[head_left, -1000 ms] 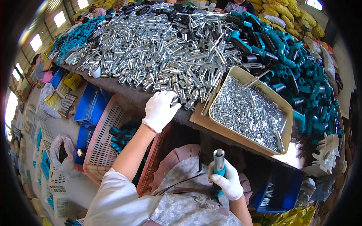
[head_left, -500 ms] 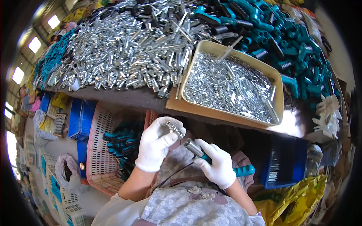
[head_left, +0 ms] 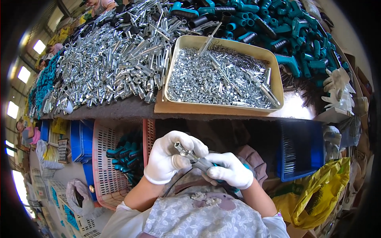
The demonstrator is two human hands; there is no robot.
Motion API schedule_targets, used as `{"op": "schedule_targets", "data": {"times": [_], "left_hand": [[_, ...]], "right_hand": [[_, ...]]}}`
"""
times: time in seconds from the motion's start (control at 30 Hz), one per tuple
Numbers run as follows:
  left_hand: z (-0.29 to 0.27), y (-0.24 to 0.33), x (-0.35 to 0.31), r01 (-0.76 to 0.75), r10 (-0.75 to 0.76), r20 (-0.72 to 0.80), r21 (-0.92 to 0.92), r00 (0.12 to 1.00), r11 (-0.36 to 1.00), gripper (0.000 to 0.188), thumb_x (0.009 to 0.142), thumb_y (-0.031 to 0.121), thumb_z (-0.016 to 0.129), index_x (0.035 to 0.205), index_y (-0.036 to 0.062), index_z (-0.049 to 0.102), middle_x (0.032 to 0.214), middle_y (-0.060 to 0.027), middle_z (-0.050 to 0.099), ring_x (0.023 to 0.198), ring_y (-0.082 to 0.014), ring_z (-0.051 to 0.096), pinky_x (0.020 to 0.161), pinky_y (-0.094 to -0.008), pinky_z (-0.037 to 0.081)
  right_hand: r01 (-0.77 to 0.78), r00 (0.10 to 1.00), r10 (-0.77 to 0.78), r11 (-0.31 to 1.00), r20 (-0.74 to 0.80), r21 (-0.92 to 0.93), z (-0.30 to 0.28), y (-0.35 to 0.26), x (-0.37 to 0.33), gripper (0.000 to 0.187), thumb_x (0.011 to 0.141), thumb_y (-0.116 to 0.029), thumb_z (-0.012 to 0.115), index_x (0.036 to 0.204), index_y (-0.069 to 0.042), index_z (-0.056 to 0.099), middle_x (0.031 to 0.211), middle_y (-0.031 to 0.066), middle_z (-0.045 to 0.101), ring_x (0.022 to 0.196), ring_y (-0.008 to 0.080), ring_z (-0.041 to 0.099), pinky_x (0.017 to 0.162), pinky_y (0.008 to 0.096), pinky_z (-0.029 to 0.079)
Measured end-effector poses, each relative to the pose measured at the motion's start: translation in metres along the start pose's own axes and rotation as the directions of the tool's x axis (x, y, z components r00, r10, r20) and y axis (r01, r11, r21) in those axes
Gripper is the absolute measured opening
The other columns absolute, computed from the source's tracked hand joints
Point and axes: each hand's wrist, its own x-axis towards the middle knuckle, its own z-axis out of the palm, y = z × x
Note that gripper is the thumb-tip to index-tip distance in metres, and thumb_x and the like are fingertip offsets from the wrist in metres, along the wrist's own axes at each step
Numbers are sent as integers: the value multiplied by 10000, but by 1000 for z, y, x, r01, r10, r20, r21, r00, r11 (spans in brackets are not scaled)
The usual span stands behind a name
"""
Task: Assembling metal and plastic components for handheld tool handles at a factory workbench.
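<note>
Both of my hands wear white gloves and meet in front of my patterned apron. My left hand (head_left: 162, 160) is closed around a silvery, stepped metal fitting (head_left: 183, 150), whose hollow end sticks up between thumb and fingers. My right hand (head_left: 234, 173) grips a tool with a metal barrel (head_left: 203, 164) and a teal handle, mostly hidden by the palm. The fitting's lower end lies in line with the barrel's mouth and appears to touch it; whether it sits inside, I cannot tell.
Ahead on the bench, a cream tray (head_left: 170, 84) holds small metal pieces. Silvery tubular parts (head_left: 107, 67) are heaped left of it, teal handles (head_left: 295, 29) right. Below are a pink basket (head_left: 104, 166), a blue bin (head_left: 313, 152) and a yellow bag (head_left: 321, 194). People sit far left.
My hands have come together, bringing the metal fitting from apart to the barrel's mouth. The teal-handled tool has turned within my right hand's grip. The whole view has shifted slightly.
</note>
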Motion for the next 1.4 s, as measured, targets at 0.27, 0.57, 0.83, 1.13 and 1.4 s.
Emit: {"op": "schedule_targets", "data": {"times": [0.27, 0.57, 0.83, 1.13, 1.4], "left_hand": [[22, -5, 12, -33, 46, -331, 45, 942, 998, 326, 889, 173, 748, 1105, 9, 568, 1060, -168, 675, 975, -250, 672, 893, -383, 547], [11, -2, 28, -68, 64, -38, -96, 997, 993, 392, 803, 226, 819, 1052, 24, 592, 936, -178, 700, 932, -298, 694, 1059, -512, 442], [11, 12, 36, -136, 126, 79, 131, 989, 982, 427, 831, 330, 794, 1014, -10, 612, 892, -175, 709, 934, -299, 695, 1022, -510, 462], [12, -22, 25, -118, 108, -430, 3, 896, 993, 310, 921, 141, 699, 1157, 0, 555, 1077, -198, 667, 958, -277, 679, 905, -391, 545], [7, 34, 37, -30, -17, 401, 113, 916, 993, 532, 855, 347, 760, 1072, -126, 649, 1053, -264, 678, 976, -342, 673, 881, -447, 522]], "right_hand": [[119, 880, -381, 756, -285, -644, 14, -8, 15, 384, 847, -215, 710, 1189, -53, 648, 763, 78, 615, 624, 212, 585, 563, 336, 463], [78, 988, -81, 997, -128, -29, 10, -21, 9, 307, 928, -264, 670, 1065, 11, 664, 721, 6, 569, 600, 92, 522, 561, 251, 438], [128, 991, -129, 990, 21, 62, 3, -20, 13, 347, 930, -315, 674, 1039, 15, 662, 707, 8, 571, 585, 81, 505, 556, 241, 413], [-83, 685, -707, 162, -174, -983, 15, -17, 32, 344, 803, -231, 747, 1087, -66, 645, 717, 114, 575, 628, 246, 620, 557, 385, 473], [222, 954, -218, 975, 206, 6, -3, -12, 9, 345, 953, -326, 650, 1015, 13, 671, 750, 15, 599, 660, 88, 541, 600, 252, 451]]}}
